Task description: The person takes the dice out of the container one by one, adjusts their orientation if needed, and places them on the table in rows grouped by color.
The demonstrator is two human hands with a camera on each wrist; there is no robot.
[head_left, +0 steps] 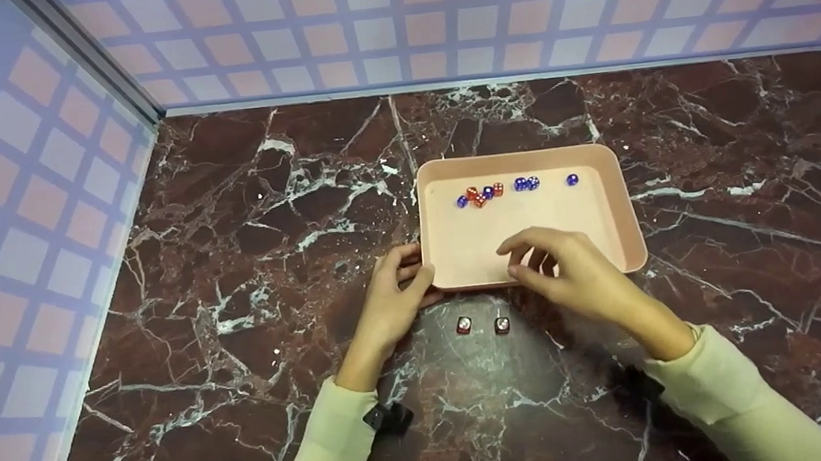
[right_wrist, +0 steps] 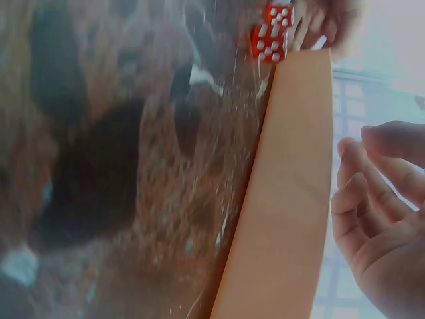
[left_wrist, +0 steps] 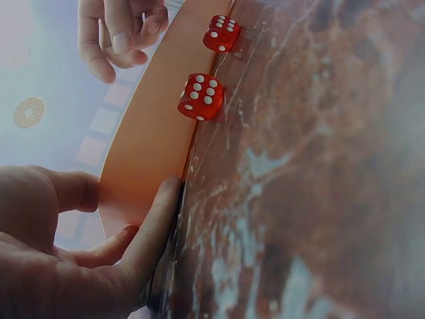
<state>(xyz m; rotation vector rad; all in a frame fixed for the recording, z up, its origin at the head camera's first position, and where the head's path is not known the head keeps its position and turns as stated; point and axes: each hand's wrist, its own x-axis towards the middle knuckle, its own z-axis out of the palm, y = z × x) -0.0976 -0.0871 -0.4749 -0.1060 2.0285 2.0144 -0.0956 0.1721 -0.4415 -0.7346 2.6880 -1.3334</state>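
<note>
My left hand (head_left: 391,300) holds the near left corner of a shallow peach tray (head_left: 461,248), thumb at the rim and fingers along the outer wall. Over the tray's near side hovers my right hand (head_left: 573,271), its fingers loosely bent with nothing between them. Two red dice with white pips lie on the table in front of the tray: a left die (head_left: 464,325) and a right die (head_left: 502,325). Inside, toward the far wall, are three red dice (head_left: 481,200) and several blue dice (head_left: 520,184), one blue die (head_left: 572,179) apart at the right.
The table (head_left: 279,273) has a dark red marbled top with white veins. A checkered wall (head_left: 428,25) stands along its back, and another checkered panel (head_left: 27,237) along the left side.
</note>
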